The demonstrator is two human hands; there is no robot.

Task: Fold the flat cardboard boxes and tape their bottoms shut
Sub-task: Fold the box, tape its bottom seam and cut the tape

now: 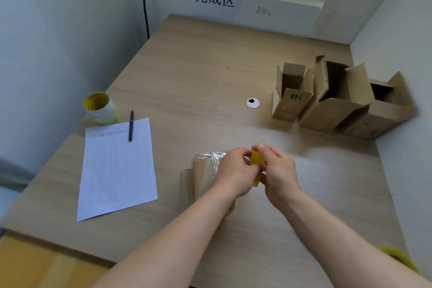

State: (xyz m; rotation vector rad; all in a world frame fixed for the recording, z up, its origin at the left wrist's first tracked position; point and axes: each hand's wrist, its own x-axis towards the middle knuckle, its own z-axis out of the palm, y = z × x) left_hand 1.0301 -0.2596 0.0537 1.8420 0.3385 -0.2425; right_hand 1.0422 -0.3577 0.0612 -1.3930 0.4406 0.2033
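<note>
Both hands pinch a yellow tape strip [256, 161] over the wrapped bundle of flat cardboard [205, 170].

The strip runs roughly upright between the two hands. The left hand [233, 170] has its grip closed on the strip's left edge with curled fingers, and the right hand [278, 170] closes its grip on the right edge, thumb and fingertips at the top. The bundle, in clear film, lies on the desk [198, 72] under the left hand. Three folded boxes [332, 100] stand open-topped in a row at the far right. A cable grommet [253, 102] sits just left of them. A lined sheet [117, 170] with a pen [131, 125] lies to the left, with a tape roll [100, 107] beyond it. A yellow roll [397, 257] shows by the right forearm.
</note>
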